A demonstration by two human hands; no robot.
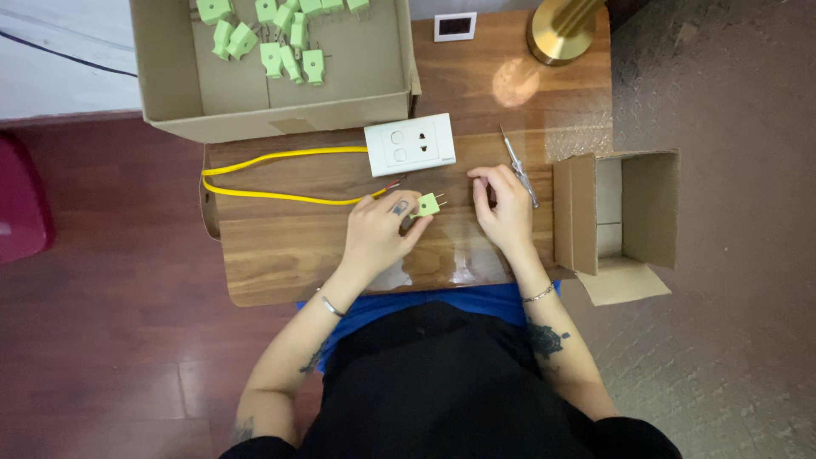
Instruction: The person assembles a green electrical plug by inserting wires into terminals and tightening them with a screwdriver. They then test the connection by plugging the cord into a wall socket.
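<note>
Seen from above at a small wooden table (280, 263): the left hand (378, 234) pinches a green plug (428, 204) beside a yellow cable's (280, 174) bared end. The right hand (506, 204) rests loosely curled and empty near a screwdriver (518, 166). The wiring step seems underway; next likely needs the screwdriver.
</note>
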